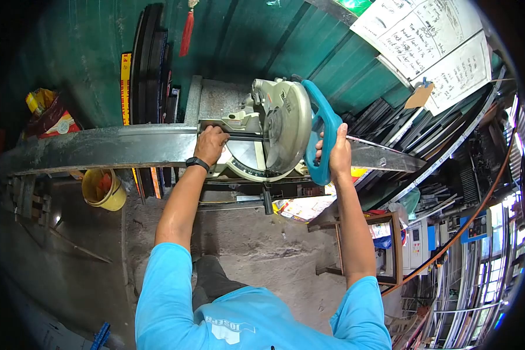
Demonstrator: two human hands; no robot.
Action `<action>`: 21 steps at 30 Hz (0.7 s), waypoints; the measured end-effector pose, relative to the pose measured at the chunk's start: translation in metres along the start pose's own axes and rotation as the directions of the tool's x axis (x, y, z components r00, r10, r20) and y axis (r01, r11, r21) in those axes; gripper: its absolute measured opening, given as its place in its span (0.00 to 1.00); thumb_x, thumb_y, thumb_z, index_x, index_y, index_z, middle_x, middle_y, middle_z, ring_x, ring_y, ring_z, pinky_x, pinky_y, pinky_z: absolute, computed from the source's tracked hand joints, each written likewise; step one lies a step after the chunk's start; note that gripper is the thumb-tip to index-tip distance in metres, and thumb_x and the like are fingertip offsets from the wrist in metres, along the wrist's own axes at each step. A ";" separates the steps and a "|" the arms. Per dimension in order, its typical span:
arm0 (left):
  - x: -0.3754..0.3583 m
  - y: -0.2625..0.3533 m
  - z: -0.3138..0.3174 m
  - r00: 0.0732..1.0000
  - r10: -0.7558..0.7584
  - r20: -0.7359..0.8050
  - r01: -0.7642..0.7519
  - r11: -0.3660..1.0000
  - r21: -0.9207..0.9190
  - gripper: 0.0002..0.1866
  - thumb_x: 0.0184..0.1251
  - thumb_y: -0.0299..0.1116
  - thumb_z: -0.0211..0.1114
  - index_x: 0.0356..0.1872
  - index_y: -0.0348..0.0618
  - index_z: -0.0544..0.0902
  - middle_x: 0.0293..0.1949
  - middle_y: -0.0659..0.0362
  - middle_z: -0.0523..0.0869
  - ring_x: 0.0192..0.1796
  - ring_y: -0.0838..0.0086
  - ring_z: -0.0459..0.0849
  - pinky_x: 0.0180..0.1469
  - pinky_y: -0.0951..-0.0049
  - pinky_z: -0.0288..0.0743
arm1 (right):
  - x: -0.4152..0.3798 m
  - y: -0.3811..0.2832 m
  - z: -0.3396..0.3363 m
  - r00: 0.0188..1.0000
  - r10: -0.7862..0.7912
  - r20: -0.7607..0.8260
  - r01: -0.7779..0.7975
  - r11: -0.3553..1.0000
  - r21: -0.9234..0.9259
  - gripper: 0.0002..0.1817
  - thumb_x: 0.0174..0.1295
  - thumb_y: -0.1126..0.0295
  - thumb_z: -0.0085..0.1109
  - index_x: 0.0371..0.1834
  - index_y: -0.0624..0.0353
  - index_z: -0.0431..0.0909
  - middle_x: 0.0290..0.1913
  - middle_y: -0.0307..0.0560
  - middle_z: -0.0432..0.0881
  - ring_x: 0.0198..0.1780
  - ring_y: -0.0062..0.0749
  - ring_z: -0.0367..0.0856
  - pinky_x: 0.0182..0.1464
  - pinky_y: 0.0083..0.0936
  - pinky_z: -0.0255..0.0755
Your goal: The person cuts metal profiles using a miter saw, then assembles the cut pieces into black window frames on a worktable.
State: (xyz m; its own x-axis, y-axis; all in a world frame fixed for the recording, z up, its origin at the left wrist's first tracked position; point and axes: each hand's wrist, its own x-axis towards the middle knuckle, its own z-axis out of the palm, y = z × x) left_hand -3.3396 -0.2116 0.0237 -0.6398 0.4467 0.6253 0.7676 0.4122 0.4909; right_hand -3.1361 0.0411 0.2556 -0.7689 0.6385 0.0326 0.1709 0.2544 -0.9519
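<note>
A miter saw (286,128) with a cream blade guard stands on the bench ahead of me. My right hand (338,153) is wrapped around its teal handle (325,116), thumb up along the outer side. Left of the blade, my left hand (213,144) presses a dark narrow bar (242,137) against the saw's fence with curled fingers. That bar reaches from under my fingers toward the guard, which hides its far end. The round saw base (254,169) shows below the bar, and a black knob handle (267,201) sticks out at the front.
A long metal beam (111,147) extends left from the saw. Dark profiles (149,76) lean on the green wall (227,41). A yellow bucket (104,191) stands below left. Handwritten sheets (426,41) hang upper right, above many stacked profiles. A brown frame (398,248) stands lower right.
</note>
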 end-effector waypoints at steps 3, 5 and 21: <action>-0.001 0.001 0.000 1.000 -0.006 -0.004 0.006 1.000 -0.009 0.08 0.60 0.24 0.70 0.39 0.45 0.93 0.36 0.54 0.86 0.45 0.54 0.82 0.50 0.55 0.79 | -0.002 0.001 0.001 1.000 0.001 0.002 -0.001 1.000 0.002 0.46 0.76 0.24 0.32 0.48 0.62 0.79 0.27 0.41 0.81 0.23 0.25 0.79 0.27 0.28 0.76; -0.001 0.001 0.000 1.000 -0.011 0.001 0.011 1.000 -0.006 0.08 0.60 0.24 0.70 0.39 0.45 0.93 0.36 0.54 0.86 0.45 0.54 0.82 0.50 0.55 0.79 | -0.001 0.003 0.000 1.000 0.005 0.000 -0.005 1.000 0.005 0.46 0.76 0.24 0.32 0.48 0.62 0.79 0.27 0.41 0.81 0.23 0.25 0.79 0.27 0.28 0.76; -0.001 0.000 0.001 0.999 -0.039 0.000 0.039 0.999 0.002 0.06 0.62 0.26 0.71 0.38 0.44 0.93 0.35 0.54 0.86 0.45 0.54 0.83 0.50 0.54 0.79 | -0.004 0.010 0.000 1.000 -0.019 0.002 0.019 1.000 -0.001 0.46 0.77 0.25 0.31 0.49 0.63 0.79 0.27 0.41 0.81 0.23 0.26 0.80 0.27 0.28 0.76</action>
State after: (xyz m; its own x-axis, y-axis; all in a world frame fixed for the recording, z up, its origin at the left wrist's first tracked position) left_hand -3.3393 -0.2109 0.0223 -0.6694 0.4302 0.6056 0.7418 0.4308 0.5139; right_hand -3.1318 0.0411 0.2459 -0.7733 0.6321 0.0496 0.1573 0.2671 -0.9508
